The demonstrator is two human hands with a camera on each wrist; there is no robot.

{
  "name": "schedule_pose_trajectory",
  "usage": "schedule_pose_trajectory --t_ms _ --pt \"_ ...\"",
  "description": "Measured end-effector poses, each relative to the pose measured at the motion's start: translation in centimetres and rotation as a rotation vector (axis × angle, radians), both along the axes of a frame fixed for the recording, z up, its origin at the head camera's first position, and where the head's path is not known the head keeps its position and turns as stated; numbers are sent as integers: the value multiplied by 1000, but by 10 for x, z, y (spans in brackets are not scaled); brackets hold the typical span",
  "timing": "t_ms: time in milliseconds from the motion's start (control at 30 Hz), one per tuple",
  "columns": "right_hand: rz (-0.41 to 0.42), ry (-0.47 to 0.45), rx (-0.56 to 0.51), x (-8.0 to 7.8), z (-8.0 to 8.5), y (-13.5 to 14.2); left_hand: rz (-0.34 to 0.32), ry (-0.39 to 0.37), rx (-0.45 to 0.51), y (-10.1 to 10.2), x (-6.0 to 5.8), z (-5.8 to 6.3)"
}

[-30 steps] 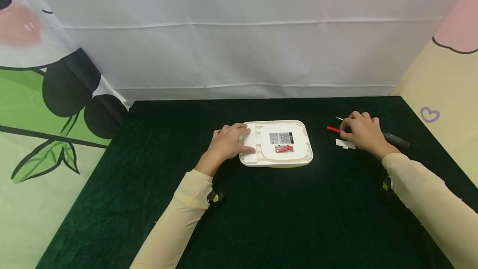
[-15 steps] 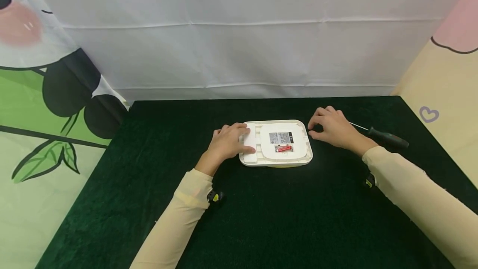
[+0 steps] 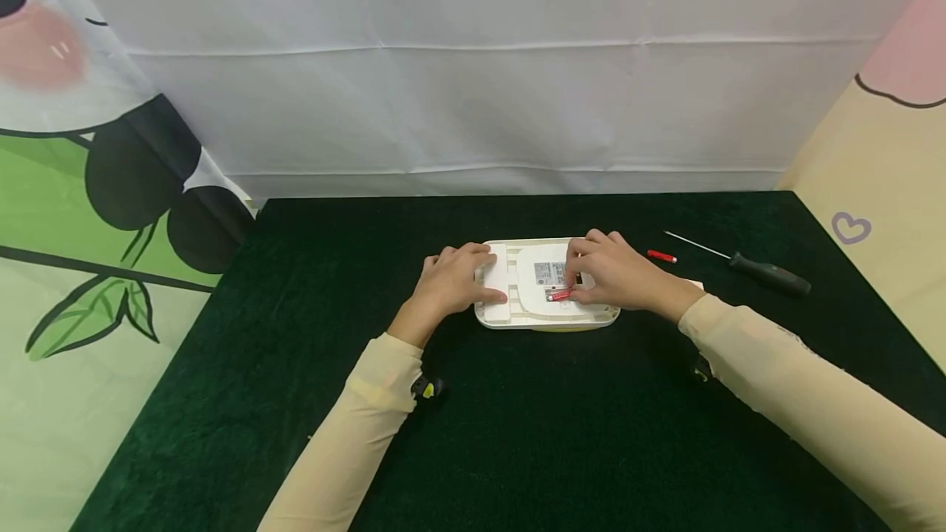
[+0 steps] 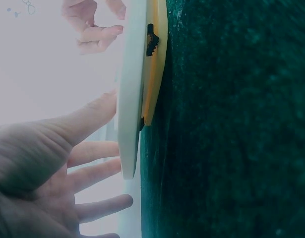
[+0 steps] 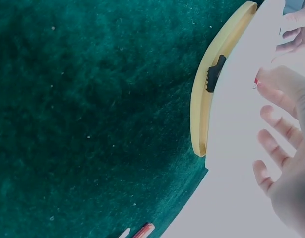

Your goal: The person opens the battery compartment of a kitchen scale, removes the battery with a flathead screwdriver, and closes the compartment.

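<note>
Our left hand (image 3: 449, 282), fingers spread, is seemingly steadying the battery-powered device (image 3: 530, 298) beneath; our right hand (image 3: 609, 273) is pinching the red battery (image 3: 558, 296).

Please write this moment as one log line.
left hand: resting on white device | right hand: at red battery in device | loose red battery, screwdriver: on green cloth

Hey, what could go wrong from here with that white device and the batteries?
The left hand might tip the white device, whose end overhangs the narrower yellow part beneath. The recessed red battery could slip under the right hand. The loose red battery on the green cloth could roll if bumped.
</note>
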State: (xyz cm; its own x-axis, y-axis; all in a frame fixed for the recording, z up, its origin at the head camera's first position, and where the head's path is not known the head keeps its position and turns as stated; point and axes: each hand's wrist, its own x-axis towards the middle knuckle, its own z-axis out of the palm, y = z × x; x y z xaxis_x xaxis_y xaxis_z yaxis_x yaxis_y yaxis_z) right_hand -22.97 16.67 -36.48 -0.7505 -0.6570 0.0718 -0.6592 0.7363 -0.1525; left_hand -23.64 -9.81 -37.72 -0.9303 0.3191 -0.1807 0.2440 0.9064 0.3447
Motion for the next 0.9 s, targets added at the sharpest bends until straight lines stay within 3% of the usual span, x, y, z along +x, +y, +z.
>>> schedule_pose_trajectory --t_ms 333,900 --pt "32 -3 64 -3 1 -7 3 -1 -3 -1 1 2" --pt "37 10 5 -3 -6 -3 1 -1 -10 -1 1 1"
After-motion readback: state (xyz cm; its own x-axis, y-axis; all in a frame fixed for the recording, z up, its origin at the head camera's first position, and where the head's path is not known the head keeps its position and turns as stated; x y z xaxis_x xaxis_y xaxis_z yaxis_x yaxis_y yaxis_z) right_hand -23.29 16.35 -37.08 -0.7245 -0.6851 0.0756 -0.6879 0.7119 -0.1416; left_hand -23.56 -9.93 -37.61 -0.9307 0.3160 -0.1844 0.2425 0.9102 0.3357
